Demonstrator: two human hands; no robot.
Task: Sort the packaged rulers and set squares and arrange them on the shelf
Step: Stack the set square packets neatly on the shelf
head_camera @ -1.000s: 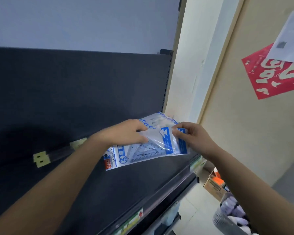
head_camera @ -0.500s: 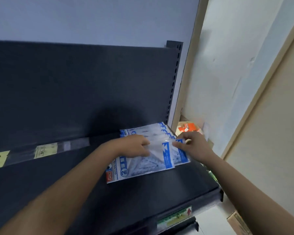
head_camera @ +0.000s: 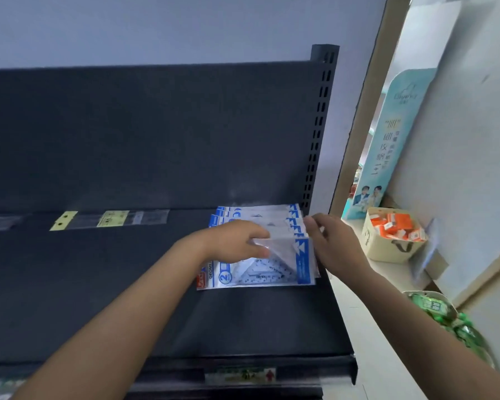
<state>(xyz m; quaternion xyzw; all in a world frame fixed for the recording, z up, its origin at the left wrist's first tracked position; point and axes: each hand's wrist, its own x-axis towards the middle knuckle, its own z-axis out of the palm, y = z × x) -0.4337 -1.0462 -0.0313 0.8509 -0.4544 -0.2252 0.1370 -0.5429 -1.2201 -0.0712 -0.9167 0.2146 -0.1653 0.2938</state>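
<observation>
A dark grey metal shelf (head_camera: pixel 98 298) runs across the scene. At its far left, two yellow paper tags (head_camera: pixel 63 220) lie in a clear plastic strip along the back panel. On the near front edge, further right, is a green and white price label with a red arrow (head_camera: pixel 240 375).

The left hand (head_camera: pixel 234 241) reaches in from the near left. Its fingers are curled over the nearest pack (head_camera: pixel 272 269), and its thumb and fingers pinch the crinkled clear film. That pack lies flat at the near end of a fanned row of clear plastic packs of set squares (head_camera: pixel 257 210) with blue and white print. The row sits at the right end of the shelf and overlaps back to the rear panel.

The right hand (head_camera: pixel 338 246) has bent fingers touching the right edges of the packs. I cannot tell whether it pinches one. Behind it rises a black slotted upright post (head_camera: pixel 319 125).

Right of the shelf, a pale counter (head_camera: pixel 367 327) carries a tall teal printed sign (head_camera: pixel 393 134) at the far side. It also carries a beige cardboard box (head_camera: pixel 387 249) of orange packets (head_camera: pixel 393 225), and green wrapped packets (head_camera: pixel 439 310) nearer.
</observation>
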